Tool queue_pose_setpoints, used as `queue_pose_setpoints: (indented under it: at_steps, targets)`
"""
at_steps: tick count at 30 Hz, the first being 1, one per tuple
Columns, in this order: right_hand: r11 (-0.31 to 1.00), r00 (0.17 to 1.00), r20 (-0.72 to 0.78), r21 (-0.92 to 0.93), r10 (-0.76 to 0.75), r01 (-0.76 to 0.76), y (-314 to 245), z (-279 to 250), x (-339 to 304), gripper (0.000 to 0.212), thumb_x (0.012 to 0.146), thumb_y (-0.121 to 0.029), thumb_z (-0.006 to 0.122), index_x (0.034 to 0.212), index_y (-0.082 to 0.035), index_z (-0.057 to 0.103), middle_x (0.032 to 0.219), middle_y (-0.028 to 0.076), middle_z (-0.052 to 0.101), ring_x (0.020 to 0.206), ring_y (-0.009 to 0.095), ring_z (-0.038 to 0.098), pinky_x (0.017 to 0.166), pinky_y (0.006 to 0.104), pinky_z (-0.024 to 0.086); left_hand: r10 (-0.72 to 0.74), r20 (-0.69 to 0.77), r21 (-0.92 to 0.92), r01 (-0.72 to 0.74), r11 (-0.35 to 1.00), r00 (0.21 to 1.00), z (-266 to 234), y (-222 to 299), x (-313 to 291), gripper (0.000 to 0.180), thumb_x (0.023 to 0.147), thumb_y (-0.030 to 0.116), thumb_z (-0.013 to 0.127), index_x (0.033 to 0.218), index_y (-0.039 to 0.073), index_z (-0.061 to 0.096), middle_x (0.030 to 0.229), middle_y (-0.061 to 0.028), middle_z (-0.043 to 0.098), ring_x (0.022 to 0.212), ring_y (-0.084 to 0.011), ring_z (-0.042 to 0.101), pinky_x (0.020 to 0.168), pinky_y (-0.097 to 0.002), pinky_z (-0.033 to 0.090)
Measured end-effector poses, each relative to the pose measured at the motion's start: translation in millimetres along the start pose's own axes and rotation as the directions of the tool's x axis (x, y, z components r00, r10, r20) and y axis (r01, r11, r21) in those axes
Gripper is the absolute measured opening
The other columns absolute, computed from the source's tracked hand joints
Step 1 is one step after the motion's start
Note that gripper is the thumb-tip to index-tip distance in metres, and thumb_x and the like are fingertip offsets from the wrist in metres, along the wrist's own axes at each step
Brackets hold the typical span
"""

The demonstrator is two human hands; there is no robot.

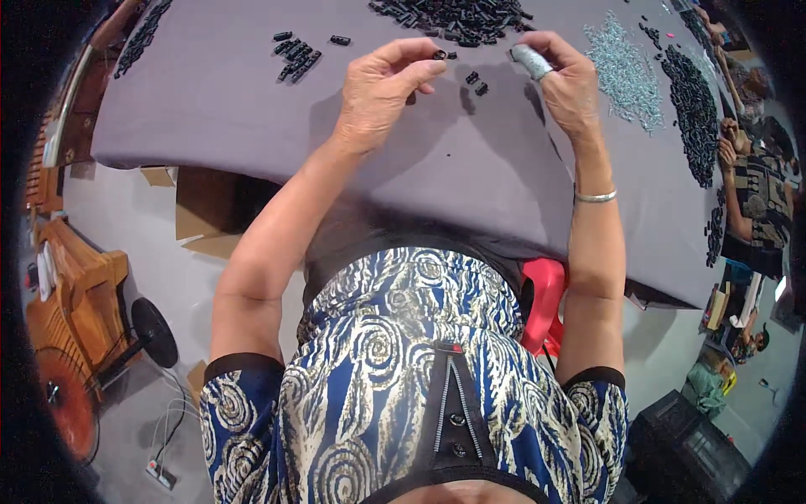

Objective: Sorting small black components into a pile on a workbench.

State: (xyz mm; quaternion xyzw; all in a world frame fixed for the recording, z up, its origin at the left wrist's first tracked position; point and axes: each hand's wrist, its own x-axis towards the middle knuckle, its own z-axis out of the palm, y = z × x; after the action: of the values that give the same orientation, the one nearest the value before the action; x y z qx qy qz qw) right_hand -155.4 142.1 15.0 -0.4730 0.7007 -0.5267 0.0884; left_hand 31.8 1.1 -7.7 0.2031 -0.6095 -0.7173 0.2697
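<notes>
My left hand (379, 94) is raised over the table, thumb and forefinger pinching a small black cylindrical part (439, 55). Across from it, my right hand (573, 94) is closed, with silvery-grey tape (532, 62) wrapped round one digit. A dark bit shows at its fingertips, too small to name. Between the hands lie a few loose black pieces (477, 84). Just beyond them spreads a heap of black cylindrical parts (462, 17). Left of my left hand, a cluster of similar black parts (297, 59) rests on the cloth, with one part (340, 39) lying apart.
The table has a grey cloth (227, 101). On its right are a pile of small silvery pieces (625, 76) and a long black pile (693, 113). Another person's hands (730, 143) show at the right edge. A cardboard box (201, 206) stands below; a red stool (544, 302) is beside me.
</notes>
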Motion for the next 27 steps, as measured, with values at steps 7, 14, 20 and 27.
queue_pose_setpoints:
  at_steps: [7, 14, 20, 27]
  targets:
    - [0.985, 0.937, 0.350, -0.167, 0.017, 0.044, -6, 0, -1, 0.015, 0.080, -0.009, 0.068, 0.094, -0.004, 0.065, 0.081, 0.002, 0.062, 0.073, 0.011, 0.057, 0.066, 0.0259, 0.048, 0.130, -0.049, 0.001, -0.131, 0.991, 0.990, -4, 2, 4, 0.021, 0.081, 0.010, 0.070, 0.100, 0.002, 0.067, 0.086, -0.0011, 0.066, 0.071, -0.0065, 0.057, 0.062, -0.0203, 0.046]
    - [0.926, 0.898, 0.428, -0.289, -0.100, 0.241, -12, 9, -4, 0.017, 0.077, -0.002, 0.065, 0.093, -0.002, 0.062, 0.080, 0.006, 0.056, 0.075, 0.020, 0.060, 0.068, 0.0282, 0.048, 0.027, 0.047, 0.127, -0.033, 0.991, 0.999, 0, 7, -2, 0.019, 0.081, 0.011, 0.071, 0.098, 0.002, 0.068, 0.085, -0.0003, 0.066, 0.074, -0.0061, 0.058, 0.061, -0.0205, 0.047]
    - [0.978, 0.946, 0.325, -0.203, 0.021, 0.048, -9, 9, -7, 0.015, 0.080, -0.009, 0.068, 0.092, -0.003, 0.063, 0.079, 0.005, 0.064, 0.071, 0.015, 0.061, 0.064, 0.0287, 0.048, 0.106, 0.094, 0.210, -0.124, 0.970, 0.990, 5, 5, -7, 0.018, 0.082, 0.009, 0.069, 0.099, 0.002, 0.068, 0.082, 0.0002, 0.063, 0.070, -0.0060, 0.055, 0.060, -0.0207, 0.047]
    - [0.858, 0.910, 0.363, 0.385, 0.200, -0.341, -18, 17, -8, 0.011, 0.085, -0.010, 0.066, 0.093, -0.004, 0.063, 0.078, -0.001, 0.063, 0.063, 0.006, 0.055, 0.056, 0.0204, 0.048, 0.116, 0.144, 0.210, -0.145, 0.967, 0.983, 7, 1, -7, 0.019, 0.085, 0.011, 0.067, 0.102, 0.003, 0.067, 0.084, 0.0028, 0.058, 0.069, -0.0047, 0.053, 0.058, -0.0190, 0.044]
